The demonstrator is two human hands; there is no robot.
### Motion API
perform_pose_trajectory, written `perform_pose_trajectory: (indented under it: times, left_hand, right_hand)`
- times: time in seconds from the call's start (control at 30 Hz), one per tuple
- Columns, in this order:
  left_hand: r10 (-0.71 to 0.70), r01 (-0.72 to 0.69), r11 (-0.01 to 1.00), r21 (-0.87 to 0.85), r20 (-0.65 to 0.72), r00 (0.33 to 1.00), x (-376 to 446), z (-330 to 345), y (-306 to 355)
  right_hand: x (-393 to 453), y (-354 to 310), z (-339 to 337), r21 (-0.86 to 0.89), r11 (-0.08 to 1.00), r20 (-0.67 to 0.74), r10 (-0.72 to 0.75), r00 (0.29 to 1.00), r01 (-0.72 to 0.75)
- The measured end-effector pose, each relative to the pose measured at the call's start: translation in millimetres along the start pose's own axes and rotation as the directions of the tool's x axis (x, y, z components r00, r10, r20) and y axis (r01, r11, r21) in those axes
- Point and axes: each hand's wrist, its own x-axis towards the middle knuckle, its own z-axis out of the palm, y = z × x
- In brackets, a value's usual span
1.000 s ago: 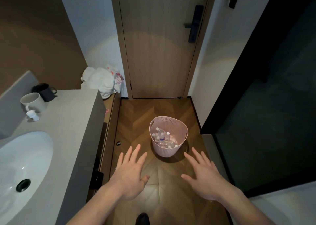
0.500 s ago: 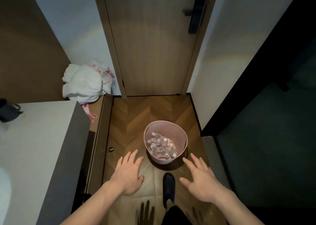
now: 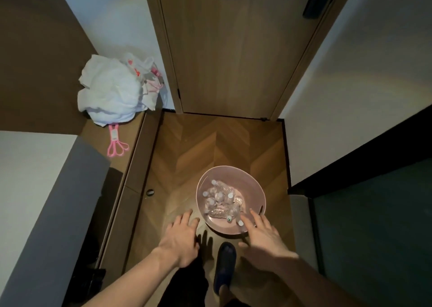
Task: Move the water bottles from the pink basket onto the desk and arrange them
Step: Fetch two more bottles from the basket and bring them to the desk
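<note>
Pink basket (image 3: pixel 253 190) sat on the wood floor in front of the door (image 3: pixel 233 49), with clear water bottles (image 3: pixel 221 201) piled inside, white caps up; labels too blurred to read. Right hand (image 3: pixel 261 234) was over the basket's near rim, fingers spread, holding nothing. Left hand (image 3: pixel 182 239) hovered just left of the basket, fingers straight, empty. Pink scissors (image 3: pixel 115 143) lay well left of the basket, tag unreadable.

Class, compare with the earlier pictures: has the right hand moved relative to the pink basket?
Yes. The right hand has moved forward: its fingertips now overlap the pink basket's near rim.
</note>
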Motion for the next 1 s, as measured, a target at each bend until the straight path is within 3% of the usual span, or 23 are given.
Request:
perform_pose_trajectory:
  times: [0.23,0.47,0.63,0.73,1.0]
  left_hand:
    - [0.036,-0.034,0.999,-0.019,0.086,0.996,128.8,20.0,-12.6]
    - [0.093,-0.093,0.996,0.001,0.085,0.992,247.8,90.2,-36.1]
    - [0.187,-0.183,0.981,0.068,-0.060,0.980,334.0,169.0,-60.3]
    - [0.225,-0.220,0.971,0.088,-0.050,0.973,368.3,186.5,-65.5]
    - [0.152,-0.157,0.971,0.178,0.042,0.988,440.7,212.4,-66.1]
  right_hand:
    - [114.0,35.2,32.3,-0.010,0.999,-0.025,-0.036,0.999,0.036]
    - [240.3,74.1,85.0,0.009,0.998,0.055,0.066,0.996,-0.067]
    - [321.3,94.6,129.3,0.035,0.995,0.004,0.097,0.995,-0.097]
    - [361.8,108.2,153.1,0.005,0.997,-0.060,0.075,0.995,-0.075]
    - [473.5,143.0,214.2,-0.004,0.991,-0.096,0.136,0.986,-0.137]
